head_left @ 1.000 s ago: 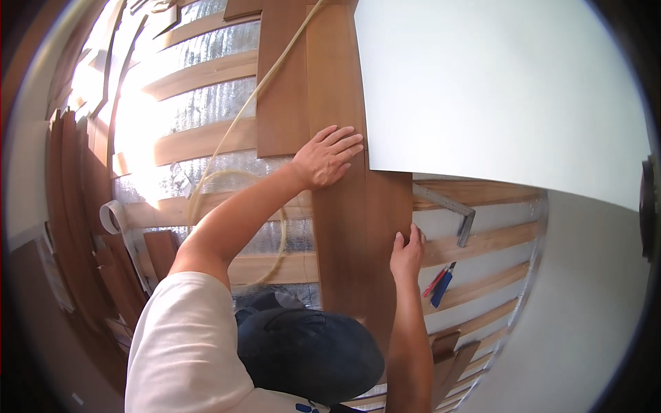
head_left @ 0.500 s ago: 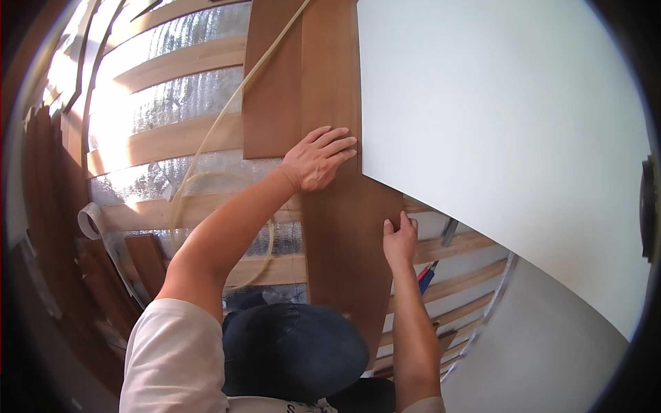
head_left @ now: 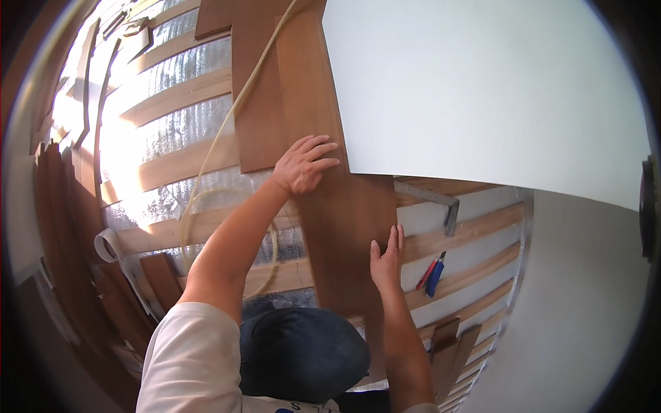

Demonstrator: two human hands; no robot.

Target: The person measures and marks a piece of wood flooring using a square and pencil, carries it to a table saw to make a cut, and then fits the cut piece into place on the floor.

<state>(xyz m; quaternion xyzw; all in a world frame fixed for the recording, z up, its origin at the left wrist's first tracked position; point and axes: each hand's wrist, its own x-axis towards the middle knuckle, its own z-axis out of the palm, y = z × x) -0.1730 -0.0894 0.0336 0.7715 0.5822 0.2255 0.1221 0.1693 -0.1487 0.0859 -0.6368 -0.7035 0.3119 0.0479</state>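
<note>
My left hand (head_left: 305,166) lies on the brown wooden planks (head_left: 335,224) beside the lower-left corner of a white panel (head_left: 488,82), its fingers spread. Lower down, my right hand (head_left: 385,253) rests at the right edge of the plank, fingers stretched and thumb apart. A metal square (head_left: 441,201) lies just right of the plank, partly under the white panel's edge. Red and blue hand tools (head_left: 433,277) lie below it on the slatted floor frame. My bent leg in dark cloth (head_left: 299,351) hides part of the plank's lower end.
Pale battens (head_left: 186,89) cross silver foil underlay at the left, with a cream hose (head_left: 241,97) over them. Dark planks (head_left: 58,227) are piled at the far left, near a white strip roll (head_left: 106,244). Loose board offcuts (head_left: 454,351) lie at lower right. A grey surface (head_left: 578,296) borders the right.
Both hands appear slightly further left and lower in the view. My right hand's fingers are straighter. The white panel's lower edge, slanting half a second ago, is nearly level again, uncovering the metal square.
</note>
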